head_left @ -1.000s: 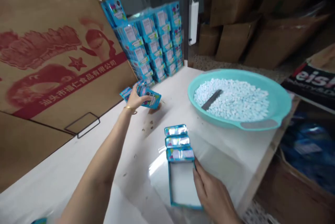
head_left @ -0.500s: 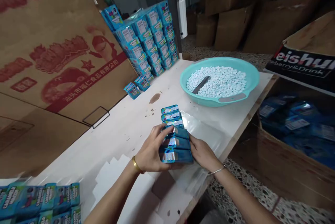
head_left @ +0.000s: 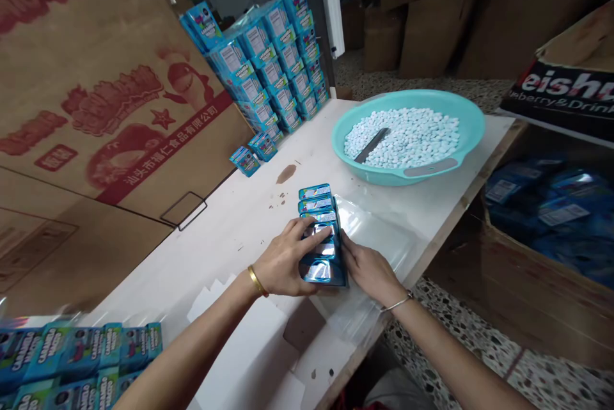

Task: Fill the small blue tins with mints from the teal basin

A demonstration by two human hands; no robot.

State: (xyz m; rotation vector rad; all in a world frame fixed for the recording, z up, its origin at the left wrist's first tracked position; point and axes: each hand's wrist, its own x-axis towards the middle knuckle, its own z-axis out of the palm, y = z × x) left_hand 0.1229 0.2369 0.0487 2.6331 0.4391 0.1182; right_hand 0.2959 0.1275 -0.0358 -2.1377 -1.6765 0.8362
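Blue shiny boxes are in a row on the white surface; the fingers of the left hand grip the nearest ones. The right hand touches their right side (how its fingers are bent, I cannot tell). Clear plastic lies beside it. Farther stands a turquoise basin with white pieces, and, left of it, stacked similar boxes.

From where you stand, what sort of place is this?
Probably a small packing workshop: stacked blue boxes, a teal basin of white pieces, and a large printed carton.
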